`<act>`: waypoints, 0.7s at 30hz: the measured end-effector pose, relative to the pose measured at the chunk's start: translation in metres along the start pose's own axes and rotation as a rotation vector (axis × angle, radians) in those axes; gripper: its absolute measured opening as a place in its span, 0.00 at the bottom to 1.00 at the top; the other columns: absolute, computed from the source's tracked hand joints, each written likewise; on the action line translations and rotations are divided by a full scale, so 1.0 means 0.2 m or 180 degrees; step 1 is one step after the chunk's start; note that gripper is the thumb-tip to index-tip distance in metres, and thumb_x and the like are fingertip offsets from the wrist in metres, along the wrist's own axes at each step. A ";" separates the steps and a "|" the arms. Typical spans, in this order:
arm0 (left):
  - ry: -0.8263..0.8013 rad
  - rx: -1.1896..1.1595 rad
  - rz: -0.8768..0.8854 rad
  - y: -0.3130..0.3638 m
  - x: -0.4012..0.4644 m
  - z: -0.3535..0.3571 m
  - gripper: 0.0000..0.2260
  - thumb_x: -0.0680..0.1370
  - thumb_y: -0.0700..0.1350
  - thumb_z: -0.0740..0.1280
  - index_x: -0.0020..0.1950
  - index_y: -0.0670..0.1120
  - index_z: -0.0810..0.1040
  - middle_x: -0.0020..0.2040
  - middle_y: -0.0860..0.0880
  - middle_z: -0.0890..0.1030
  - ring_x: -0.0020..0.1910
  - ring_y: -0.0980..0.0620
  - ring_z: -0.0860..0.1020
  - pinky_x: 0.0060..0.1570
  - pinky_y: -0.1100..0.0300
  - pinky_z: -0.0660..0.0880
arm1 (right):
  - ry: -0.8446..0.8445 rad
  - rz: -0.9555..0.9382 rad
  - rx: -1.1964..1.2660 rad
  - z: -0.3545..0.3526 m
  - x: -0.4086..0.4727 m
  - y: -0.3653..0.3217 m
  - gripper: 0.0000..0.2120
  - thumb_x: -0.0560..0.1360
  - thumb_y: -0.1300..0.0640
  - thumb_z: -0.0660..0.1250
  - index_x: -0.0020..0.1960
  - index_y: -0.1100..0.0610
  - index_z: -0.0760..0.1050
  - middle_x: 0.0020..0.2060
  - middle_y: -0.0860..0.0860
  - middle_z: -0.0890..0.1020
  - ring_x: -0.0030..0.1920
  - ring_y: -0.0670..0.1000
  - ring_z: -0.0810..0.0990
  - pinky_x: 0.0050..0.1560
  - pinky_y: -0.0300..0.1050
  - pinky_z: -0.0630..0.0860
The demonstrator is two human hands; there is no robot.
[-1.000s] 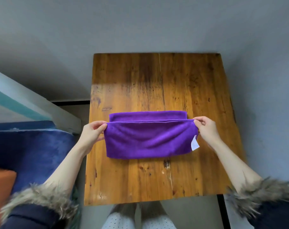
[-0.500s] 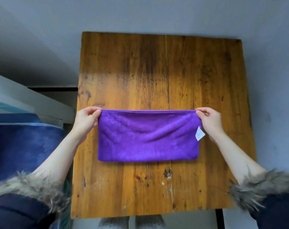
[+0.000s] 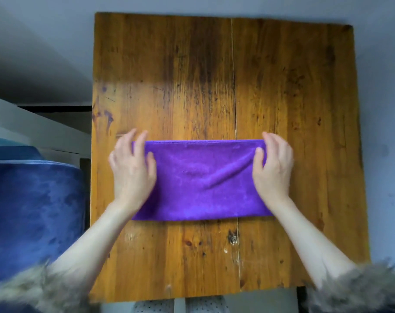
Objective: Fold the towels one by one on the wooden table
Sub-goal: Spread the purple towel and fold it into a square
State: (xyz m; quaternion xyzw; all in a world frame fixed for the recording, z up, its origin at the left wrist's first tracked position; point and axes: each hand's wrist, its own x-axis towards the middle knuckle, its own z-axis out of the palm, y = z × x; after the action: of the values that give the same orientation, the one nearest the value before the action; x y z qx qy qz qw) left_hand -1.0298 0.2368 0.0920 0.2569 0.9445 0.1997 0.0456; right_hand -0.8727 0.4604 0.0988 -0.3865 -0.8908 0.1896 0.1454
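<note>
A purple towel (image 3: pixel 203 180) lies folded into a long rectangle across the middle of the wooden table (image 3: pixel 225 75). My left hand (image 3: pixel 133 168) rests flat on the towel's left end, fingers spread and fairly straight, reaching past its far edge. My right hand (image 3: pixel 272 168) lies on the right end with straight fingers and the thumb pointing inward over the cloth. A diagonal crease runs through the towel near my right hand. The towel's short ends are hidden under my hands.
A dark blue upholstered seat (image 3: pixel 33 211) stands close to the table's left edge, with a white ledge (image 3: pixel 33 129) behind it. Grey wall surrounds the table at the back and right. Fur-trimmed sleeve cuffs (image 3: pixel 361 290) fill the bottom corners.
The upper layer was brought over to the far edge and laid down. Both hands let go of the pinched corners and now lie flat on the towel's ends.
</note>
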 end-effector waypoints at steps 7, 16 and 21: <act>-0.0941 0.0776 0.0802 0.13 -0.34 0.25 0.24 0.77 0.55 0.55 0.73 0.54 0.63 0.75 0.46 0.60 0.74 0.42 0.56 0.69 0.35 0.52 | -0.1171 -0.1184 -0.0684 0.22 -0.38 -0.10 0.25 0.78 0.48 0.54 0.73 0.54 0.62 0.73 0.55 0.62 0.74 0.54 0.56 0.73 0.59 0.49; -0.0630 0.0798 0.0348 -0.16 -0.22 0.19 0.26 0.79 0.57 0.49 0.75 0.51 0.57 0.77 0.45 0.55 0.76 0.44 0.51 0.73 0.41 0.49 | -0.0982 -0.0732 -0.1052 0.19 -0.19 0.18 0.30 0.77 0.39 0.47 0.75 0.53 0.55 0.75 0.56 0.56 0.75 0.56 0.51 0.71 0.52 0.49; -0.0524 0.0557 0.0293 -0.14 -0.21 0.19 0.24 0.80 0.54 0.47 0.76 0.50 0.56 0.77 0.44 0.53 0.76 0.44 0.49 0.72 0.43 0.46 | -0.0997 -0.0706 -0.1009 0.19 -0.20 0.15 0.30 0.78 0.40 0.45 0.76 0.53 0.53 0.76 0.56 0.54 0.76 0.56 0.49 0.74 0.56 0.46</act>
State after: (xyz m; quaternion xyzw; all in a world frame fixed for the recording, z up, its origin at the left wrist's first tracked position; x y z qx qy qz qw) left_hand -0.9994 0.2063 0.0460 0.3185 0.9386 0.0967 0.0912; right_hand -0.8425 0.4421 0.0475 -0.2703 -0.9580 0.0881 -0.0370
